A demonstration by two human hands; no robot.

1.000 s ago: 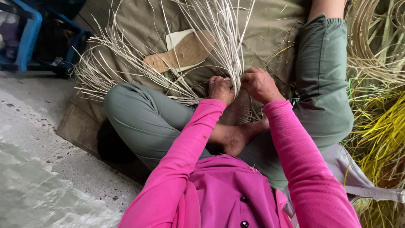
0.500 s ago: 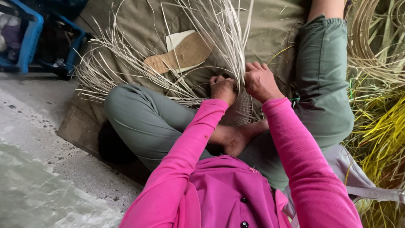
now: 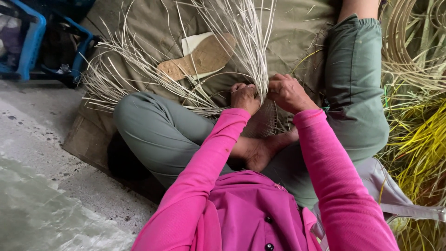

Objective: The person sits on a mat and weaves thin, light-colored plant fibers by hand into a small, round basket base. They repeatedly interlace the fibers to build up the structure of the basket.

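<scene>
Pale cane strips (image 3: 241, 32) fan upward from a small woven piece (image 3: 265, 120) that sits low between the crossed legs (image 3: 162, 135), just above the bare foot (image 3: 260, 151). The left hand (image 3: 245, 96) is closed, pinching a few strips at the upper edge of the weave. The right hand (image 3: 289, 93) is curled shut too, gripping the strips just beside it, knuckles up. Both hands nearly touch over the work.

To weave well here, I judge the working strip should be kept taut and pressed down tight against the finished rows while the other hand holds the upright strips apart and evenly spaced. Short pulls close to the weave should help avoid kinking the cane.

A tan shoe sole (image 3: 200, 60) lies on the olive cloth (image 3: 297, 28) beyond the strips. Yellow cane (image 3: 418, 139) is piled at the right, and a blue crate (image 3: 32, 42) stands at the upper left on the concrete floor (image 3: 42, 186).
</scene>
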